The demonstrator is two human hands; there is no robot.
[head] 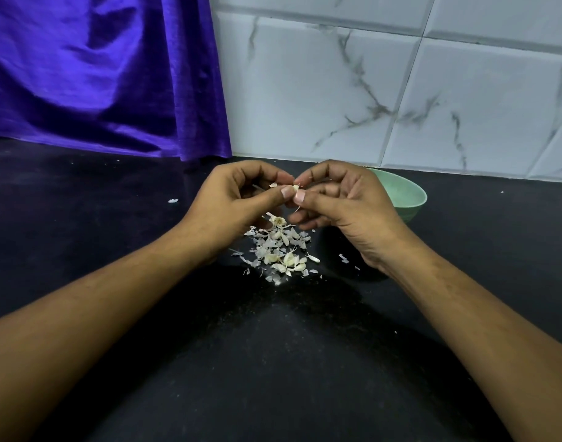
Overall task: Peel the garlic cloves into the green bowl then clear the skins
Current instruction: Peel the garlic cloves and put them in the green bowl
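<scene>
As hands [228, 199] [346, 202] pinch clove [295, 188], bowl [407, 193] sits near wall [401, 90].

hands: left hand [232, 199] and right hand [343, 202] raised over black counter [113, 250], thumbs meeting
held: garlic clove [295, 188] pinched between both hands' fingertips
skins: pile of skins [279, 250] on counter just below hands, unpeeled cloves mixed in
bowl: green bowl [407, 193] far right, partly behind right hand
far left: purple cloth [98, 74]
far right: marble-look tile wall [401, 90]
</scene>
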